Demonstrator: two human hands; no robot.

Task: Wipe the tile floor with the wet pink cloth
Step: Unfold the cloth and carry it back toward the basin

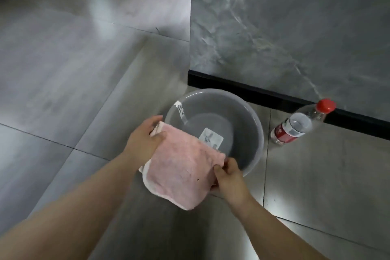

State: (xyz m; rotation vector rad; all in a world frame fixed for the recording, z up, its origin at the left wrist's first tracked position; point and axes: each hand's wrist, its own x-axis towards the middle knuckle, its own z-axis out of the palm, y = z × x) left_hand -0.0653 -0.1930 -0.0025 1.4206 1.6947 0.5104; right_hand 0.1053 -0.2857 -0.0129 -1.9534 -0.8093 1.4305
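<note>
A pink cloth [181, 167] with a white edge hangs stretched between my two hands, over the near left rim of a clear plastic basin [249, 120]. My left hand [145, 139] grips its far left corner, thumb on top. My right hand [229, 177] pinches its right edge. The basin stands on the grey tile floor [63, 82] and has a white label on its bottom.
A clear plastic bottle [299, 125] with a red cap and red label stands right of the basin. Behind both rises a grey marble-pattern wall [295, 27] with a black skirting strip. Open tile floor spreads to the left and toward me.
</note>
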